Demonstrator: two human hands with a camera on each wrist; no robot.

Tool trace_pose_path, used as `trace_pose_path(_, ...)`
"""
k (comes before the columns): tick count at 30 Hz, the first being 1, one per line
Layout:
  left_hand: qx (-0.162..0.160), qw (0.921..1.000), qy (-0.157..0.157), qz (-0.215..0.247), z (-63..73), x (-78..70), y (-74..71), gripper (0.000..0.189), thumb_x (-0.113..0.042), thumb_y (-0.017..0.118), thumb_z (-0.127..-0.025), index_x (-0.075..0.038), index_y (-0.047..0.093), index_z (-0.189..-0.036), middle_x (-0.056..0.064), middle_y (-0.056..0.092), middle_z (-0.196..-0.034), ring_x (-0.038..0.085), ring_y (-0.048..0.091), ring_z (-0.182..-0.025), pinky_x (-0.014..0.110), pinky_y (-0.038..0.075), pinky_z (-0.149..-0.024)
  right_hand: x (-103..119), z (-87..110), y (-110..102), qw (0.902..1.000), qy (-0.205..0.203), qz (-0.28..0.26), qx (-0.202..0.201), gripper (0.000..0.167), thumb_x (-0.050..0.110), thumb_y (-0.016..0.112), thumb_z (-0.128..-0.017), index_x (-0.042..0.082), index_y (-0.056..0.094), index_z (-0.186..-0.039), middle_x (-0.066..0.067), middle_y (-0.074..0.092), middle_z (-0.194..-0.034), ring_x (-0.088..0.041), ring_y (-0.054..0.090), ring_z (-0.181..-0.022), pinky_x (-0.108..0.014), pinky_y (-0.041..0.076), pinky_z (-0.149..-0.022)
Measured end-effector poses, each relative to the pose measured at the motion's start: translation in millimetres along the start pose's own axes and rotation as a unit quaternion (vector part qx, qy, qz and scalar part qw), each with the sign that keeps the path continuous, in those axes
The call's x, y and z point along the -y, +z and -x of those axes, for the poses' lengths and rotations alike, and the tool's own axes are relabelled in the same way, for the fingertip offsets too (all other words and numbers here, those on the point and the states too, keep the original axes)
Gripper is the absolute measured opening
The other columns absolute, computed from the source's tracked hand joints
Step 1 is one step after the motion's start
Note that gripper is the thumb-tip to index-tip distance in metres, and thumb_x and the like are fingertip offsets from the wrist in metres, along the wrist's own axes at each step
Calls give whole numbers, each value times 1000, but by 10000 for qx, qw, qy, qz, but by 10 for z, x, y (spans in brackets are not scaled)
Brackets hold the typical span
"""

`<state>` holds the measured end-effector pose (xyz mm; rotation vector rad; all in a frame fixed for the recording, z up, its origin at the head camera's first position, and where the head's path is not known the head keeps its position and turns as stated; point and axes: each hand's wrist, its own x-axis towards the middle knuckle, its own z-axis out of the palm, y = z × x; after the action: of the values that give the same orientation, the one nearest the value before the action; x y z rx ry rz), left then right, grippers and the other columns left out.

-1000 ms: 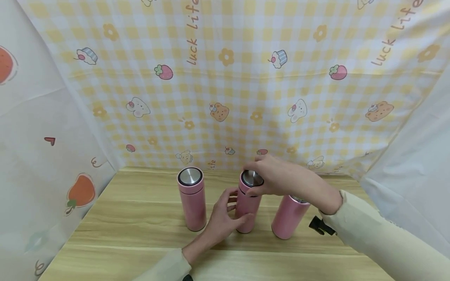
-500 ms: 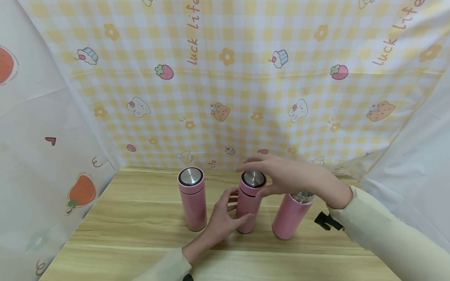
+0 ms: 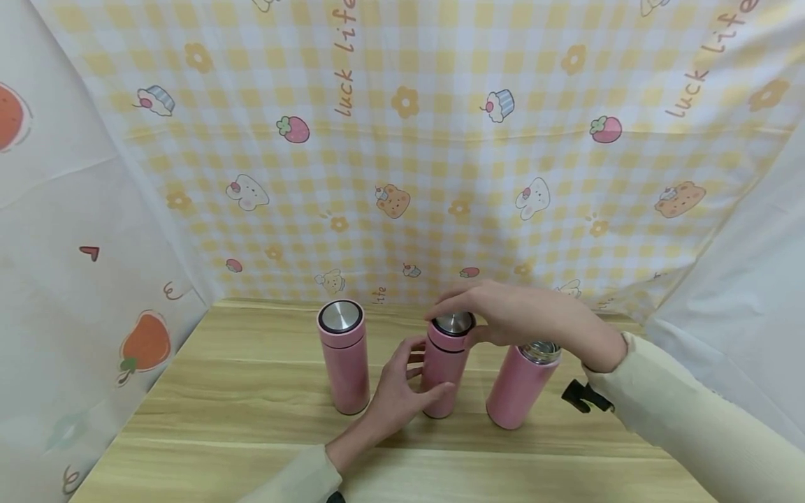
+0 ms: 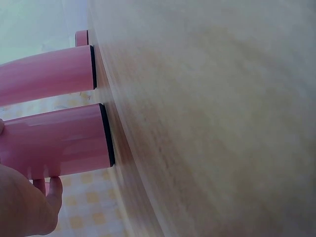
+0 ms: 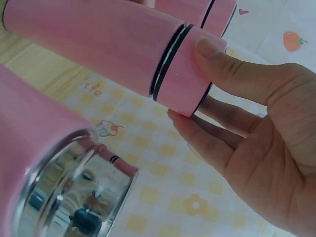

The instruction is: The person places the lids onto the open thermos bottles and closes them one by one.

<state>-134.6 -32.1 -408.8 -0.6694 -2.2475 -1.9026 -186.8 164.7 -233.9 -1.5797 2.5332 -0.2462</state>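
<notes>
A pink thermos [image 3: 443, 374] stands upright at the middle of three. My left hand [image 3: 395, 397] grips its body, thumb at the front and fingers behind. My right hand [image 3: 516, 314] pinches the pink lid [image 5: 185, 74] with its steel top, thumb on the near side and fingertips on the far side. In the right wrist view a thin gap with dark rings shows between lid and body. To the right, a second pink thermos [image 3: 519, 391] stands without a lid, its shiny steel neck [image 5: 81, 190] bare.
A third pink thermos [image 3: 348, 370], lid on, stands left of my left hand. All stand on a wood-grain table [image 3: 251, 391]. A yellow checked cloth [image 3: 302, 209] hangs close behind. A small pink piece [image 4: 81, 37] shows beyond the thermoses in the left wrist view.
My right hand loosened, shifted slightly right and spread its fingers, then closed in on the lid again. My left hand has stayed around the middle thermos.
</notes>
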Motion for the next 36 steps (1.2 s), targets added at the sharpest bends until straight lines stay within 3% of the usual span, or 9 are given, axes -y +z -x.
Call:
trace_pose_path(11, 15, 10000, -43, -23, -5, -3, 3, 68, -3, 83, -84, -5, 46, -140, 9, 53, -134, 30, 57, -117, 44, 53, -96, 81, 0, -1, 9988, 312, 368, -47, 52, 9, 82, -88, 13, 64, -137, -4, 59, -133, -24, 57, -120, -35, 53, -92)
trace_pose_path(19, 25, 10000, -78, -8, -8, -18, 8, 68, -2, 83, -84, -4, 46, -140, 10, 53, -134, 31, 57, -117, 45, 53, -96, 103, -17, 14, 9980, 498, 379, -101, 51, 15, 82, -89, 11, 65, -136, -4, 62, -127, -16, 62, -103, -30, 55, -83)
trace_pose_path(36, -35, 9999, -69, -65, -1, -33, -1, 68, 0, 83, -83, -4, 46, -139, 10, 54, -133, 30, 58, -116, 45, 53, -96, 139, -47, 33, 9958, 754, 488, -188, 49, 27, 84, -87, 11, 68, -131, 0, 61, -107, -9, 57, -80, -24, 51, -67)
